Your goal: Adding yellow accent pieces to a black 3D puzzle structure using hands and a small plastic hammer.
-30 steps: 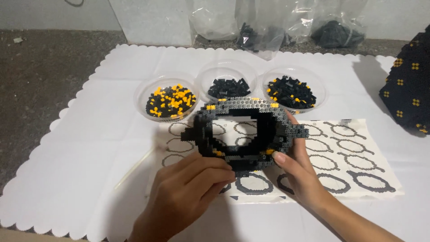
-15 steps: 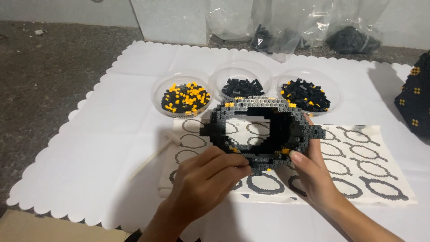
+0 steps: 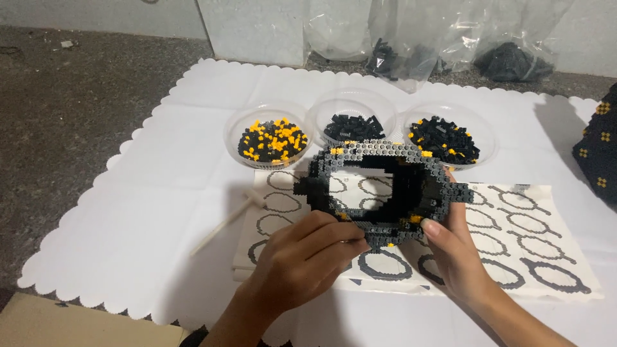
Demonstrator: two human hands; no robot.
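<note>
The brick ring [image 3: 379,193], a hollow loop of small dark grey and black building bricks with a few orange ones, is held up above the middle of the white scalloped mat [image 3: 160,193], tilted so its open centre faces up toward the camera. Its long axis runs from 9 to 3 o'clock, with a short stub sticking out at the 3 o'clock end. The left hand [image 3: 302,257] grips the ring's rim at about 7 o'clock, fingers curled and pressed together around the bottom edge. The right hand [image 3: 456,257] holds the rim at about 4 o'clock, thumb pinching the near face and fingers behind the ring.

Under the hands lies a white printed sheet [image 3: 514,257] covered with rows of dark ring outlines, a rectangle stretching toward 3 o'clock. A pale wooden mallet [image 3: 225,222] lies on the mat at 9 o'clock from the ring, just touching the sheet's edge.

Beyond the ring, at 12 o'clock, stand three clear round tubs in a row: the left tub [image 3: 270,138] holds black and orange bricks, the middle tub [image 3: 350,122] black ones, the right tub [image 3: 450,138] black with a few orange.

Farthest off, clear plastic bags [image 3: 450,45] of dark bricks slump against the wall. At the 3 o'clock edge stands a dark brick model [image 3: 598,154] dotted with orange.
</note>
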